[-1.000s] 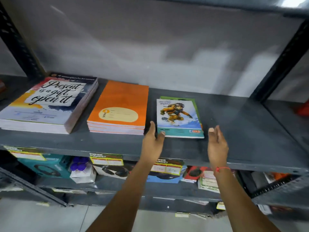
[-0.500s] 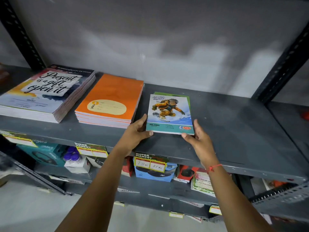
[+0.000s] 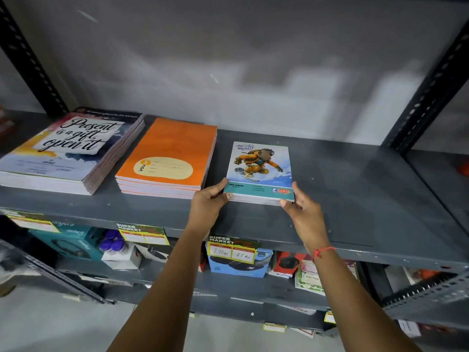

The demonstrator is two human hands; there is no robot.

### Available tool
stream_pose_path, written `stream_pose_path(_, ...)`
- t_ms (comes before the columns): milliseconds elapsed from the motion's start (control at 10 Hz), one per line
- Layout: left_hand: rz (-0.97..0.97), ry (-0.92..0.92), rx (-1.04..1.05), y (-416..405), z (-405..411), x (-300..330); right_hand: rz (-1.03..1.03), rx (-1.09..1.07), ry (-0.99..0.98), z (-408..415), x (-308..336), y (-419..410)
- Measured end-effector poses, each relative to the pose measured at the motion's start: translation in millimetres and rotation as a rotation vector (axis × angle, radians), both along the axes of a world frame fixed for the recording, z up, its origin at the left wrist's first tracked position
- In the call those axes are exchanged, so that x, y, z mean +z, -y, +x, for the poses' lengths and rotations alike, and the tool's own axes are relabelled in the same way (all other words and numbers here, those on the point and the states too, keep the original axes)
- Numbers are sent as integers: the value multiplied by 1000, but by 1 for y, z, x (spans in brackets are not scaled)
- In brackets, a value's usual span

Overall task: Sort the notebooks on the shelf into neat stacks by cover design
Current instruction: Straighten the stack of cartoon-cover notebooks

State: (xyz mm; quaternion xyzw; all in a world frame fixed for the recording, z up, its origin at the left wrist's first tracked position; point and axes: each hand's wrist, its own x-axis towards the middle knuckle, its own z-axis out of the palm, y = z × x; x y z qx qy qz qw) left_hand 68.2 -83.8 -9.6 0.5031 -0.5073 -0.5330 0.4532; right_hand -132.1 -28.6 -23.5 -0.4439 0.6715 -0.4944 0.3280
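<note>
Grey steel shelf (image 3: 355,199) carried three stacks of notebooks, viewed from my head camera. At far left lay the thick stack with the lettered "Present is a gift, open it" cover (image 3: 68,148); just beside it, the orange notebooks (image 3: 167,158) with a cream label panel; near those but apart, the small snowboarder-cover stack (image 3: 260,168), close to the shelf's front edge. My left hand (image 3: 206,203) was closed narrowly on that stack's near left corner, thumb on the cover and fingers at the side edge; my right hand (image 3: 304,212) pinched the near right corner in the same way, a red thread (image 3: 323,250) showing at its wrist. Both hands thus held the small stack between them, and it appeared to rest on the shelf. I judged these notebooks to be light, with thin glossy covers that would slide on one another and flex if lifted from one end only. A grip at both near corners, or along the two long sides, seemed the soundest way to square them. The edges looked nearly flush, so I judged the sorting close to complete. Boxed goods and price tags (image 3: 232,251) occupied the lower shelf.
</note>
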Motion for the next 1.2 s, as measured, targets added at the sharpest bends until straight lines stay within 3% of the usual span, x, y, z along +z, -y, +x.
stream_pose_path(200, 44, -55, 113, 4, -6, -1, -24, -70, 68, 1, 2, 2)
stream_pose_path(900, -22, -57, 159, 9, -9, -12, -111, -209, 107, 1, -6, 8)
stream_pose_path(1200, -116, 202, 42, -3, 0, -1, 3, -248, -70, 25, 15, -14)
